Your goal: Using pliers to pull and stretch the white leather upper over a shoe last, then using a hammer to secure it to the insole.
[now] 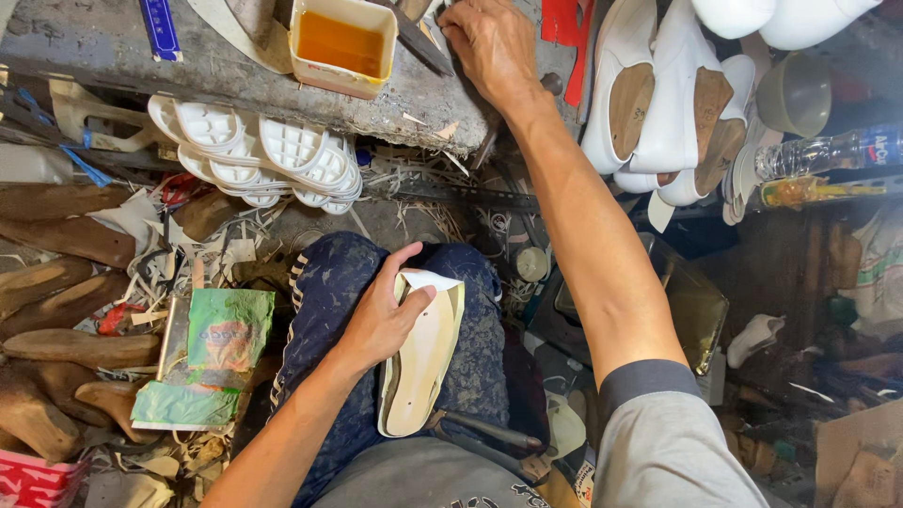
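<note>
Two hands are working in a cluttered shoemaker's corner, seen from above. The left hand [381, 315] is resting on a cream insole [423, 357] that is lying lengthwise along the person's lap, on dark blue stained trousers [329, 282]; its fingers are clamped on the upper end of the insole, thumb stretched along the edge and the others curled underneath. The insole's toe is pointing down toward the person's body. The right hand [489, 42] is reaching well away from the insole, up onto the rough grey tabletop [122, 52]; its fingers are bunched together over something at the tabletop's far edge, and what they are gripping cannot be told. Just left of that hand, a square cream tub of amber glue [340, 45] is standing on the tabletop, far above the insole. Under the tabletop's front edge, up and to the left of the insole, a stack of white moulded outsoles [263, 155] is lying on its side. Up and to the right of the insole, several white shoe uppers on wooden lasts [673, 103] are leaning together, with a clear plastic bottle [828, 150] lying beyond them. To the left of the insole, a crumpled green packet [212, 357] is sitting among scraps, and further left bare wooden lasts [66, 310] are piling up.
</note>
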